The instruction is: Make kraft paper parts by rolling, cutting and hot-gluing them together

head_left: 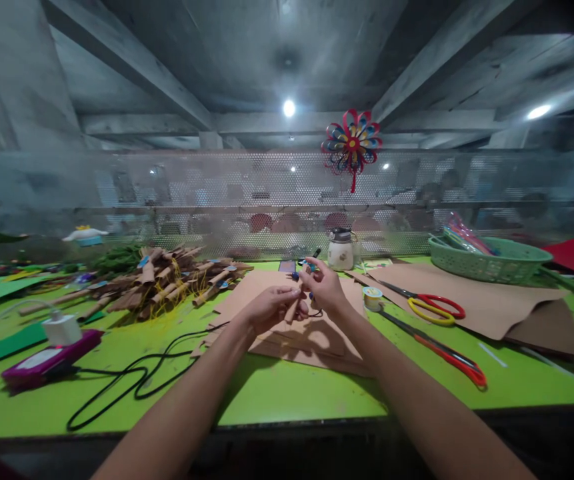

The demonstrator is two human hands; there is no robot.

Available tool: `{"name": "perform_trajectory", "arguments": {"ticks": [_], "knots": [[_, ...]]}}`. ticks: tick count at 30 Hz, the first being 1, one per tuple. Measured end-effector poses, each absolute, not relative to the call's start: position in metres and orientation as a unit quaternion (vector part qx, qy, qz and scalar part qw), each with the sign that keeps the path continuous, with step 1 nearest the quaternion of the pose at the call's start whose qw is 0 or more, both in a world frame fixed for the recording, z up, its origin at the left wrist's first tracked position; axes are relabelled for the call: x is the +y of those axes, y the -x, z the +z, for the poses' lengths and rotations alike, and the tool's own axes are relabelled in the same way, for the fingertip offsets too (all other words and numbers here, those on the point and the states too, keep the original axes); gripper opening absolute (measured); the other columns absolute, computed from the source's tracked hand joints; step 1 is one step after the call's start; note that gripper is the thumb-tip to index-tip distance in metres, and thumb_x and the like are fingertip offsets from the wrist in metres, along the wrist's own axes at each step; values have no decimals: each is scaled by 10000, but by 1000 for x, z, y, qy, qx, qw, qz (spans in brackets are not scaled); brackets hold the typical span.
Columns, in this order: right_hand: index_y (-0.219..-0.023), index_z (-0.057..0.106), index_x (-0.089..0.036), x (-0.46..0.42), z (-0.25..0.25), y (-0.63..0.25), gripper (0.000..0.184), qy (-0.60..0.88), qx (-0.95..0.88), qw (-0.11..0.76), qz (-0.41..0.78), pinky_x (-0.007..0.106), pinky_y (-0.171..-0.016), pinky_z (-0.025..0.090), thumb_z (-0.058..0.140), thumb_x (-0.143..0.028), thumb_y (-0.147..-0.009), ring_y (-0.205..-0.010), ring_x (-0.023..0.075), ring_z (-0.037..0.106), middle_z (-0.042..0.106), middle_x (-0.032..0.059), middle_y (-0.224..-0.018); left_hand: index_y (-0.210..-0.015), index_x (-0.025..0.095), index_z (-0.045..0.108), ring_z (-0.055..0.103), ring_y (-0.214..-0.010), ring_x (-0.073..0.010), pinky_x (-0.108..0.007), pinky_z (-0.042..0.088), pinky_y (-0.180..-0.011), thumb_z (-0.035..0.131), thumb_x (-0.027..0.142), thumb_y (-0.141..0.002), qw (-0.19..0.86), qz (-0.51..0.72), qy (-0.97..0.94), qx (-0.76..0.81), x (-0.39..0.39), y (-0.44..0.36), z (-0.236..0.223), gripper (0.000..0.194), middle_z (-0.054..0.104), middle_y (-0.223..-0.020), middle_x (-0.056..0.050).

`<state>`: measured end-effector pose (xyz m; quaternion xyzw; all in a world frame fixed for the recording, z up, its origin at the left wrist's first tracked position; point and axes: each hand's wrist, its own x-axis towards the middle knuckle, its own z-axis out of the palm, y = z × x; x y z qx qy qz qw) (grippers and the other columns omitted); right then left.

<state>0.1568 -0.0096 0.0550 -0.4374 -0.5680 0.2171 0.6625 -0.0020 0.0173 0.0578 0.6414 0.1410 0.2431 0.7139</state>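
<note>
Head view: left hand (274,308) and right hand (327,285) clamp fingers (285,294) on a tube (293,311) above the paper stack (324,359), scissors (431,311) to its right

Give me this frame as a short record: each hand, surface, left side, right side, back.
left hand: grips a brown paper tube
right hand: fingers at the tube's upper end; blue bit there, too small to identify
surface: brown paper sheets below the hands, on a lime-green table
left side: pile of paper rolls with yellow string; purple power strip, white charger plugged in
right side: scissors with red and yellow handles; spool; green basket
back: flower-shaped pinwheel; perforated screen
</note>
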Motion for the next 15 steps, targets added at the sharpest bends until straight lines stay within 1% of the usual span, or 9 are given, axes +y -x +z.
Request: {"name": "perform_trajectory", "arguments": {"ticks": [2, 4, 6, 9, 10, 12, 15], "knots": [[-1109, 580, -143, -7, 56, -161, 476, 456, -540, 683, 185, 232, -519, 455, 585, -460, -754, -553, 120, 527, 532, -31, -594, -879, 81, 634, 636, -654, -170, -267, 469, -634, 623, 291, -796, 728, 262, -617, 142, 21, 8, 56, 226, 673, -728, -108], [-1019, 615, -133, -6, 59, -166, 457, 457, -507, 712, 164, 247, -549, 469, 554, -508, -766, -625, 139, 553, 574, 5, -661, -881, 80, 638, 636, -637, -179, -287, 471, -638, 602, 275, -802, 737, 272, -603, 140, 22, 13, 56, 214, 672, -708, -102], [-949, 630, -132, -6, 63, -171, 423, 437, -490, 740, 149, 258, -610, 483, 540, -507, -775, -731, 156, 578, 621, 43, -771, -868, 75, 643, 639, -633, -188, -305, 472, -652, 575, 274, -811, 744, 273, -596, 129, 21, 16, 58, 217, 675, -700, -107], [-948, 633, -145, -10, 67, -171, 378, 395, -499, 756, 151, 264, -666, 492, 552, -472, -776, -824, 166, 593, 651, 60, -877, -841, 72, 653, 648, -671, -206, -326, 477, -683, 546, 274, -816, 758, 263, -589, 97, 17, 17, 61, 230, 682, -730, -121], [-960, 632, -151, -12, 67, -169, 371, 387, -509, 751, 163, 262, -656, 496, 564, -461, -770, -815, 165, 599, 655, 57, -883, -842, 73, 654, 650, -688, -212, -328, 478, -686, 543, 272, -815, 761, 261, -587, 86, 15, 18, 62, 229, 683, -751, -124], [-970, 629, -158, -16, 67, -164, 363, 378, -529, 735, 193, 248, -595, 497, 584, -446, -755, -737, 153, 606, 659, 45, -836, -856, 77, 651, 647, -695, -214, -321, 475, -671, 542, 266, -813, 765, 258, -587, 69, 14, 19, 63, 223, 679, -772, -125], [-897, 629, -144, -20, 66, -158, 355, 391, -532, 717, 227, 217, -468, 453, 555, -469, -774, -519, 114, 554, 614, 4, -617, -872, 79, 640, 633, -659, -197, -295, 463, -631, 543, 253, -814, 763, 275, -583, 47, 16, 21, 62, 207, 655, -717, -106]]}}
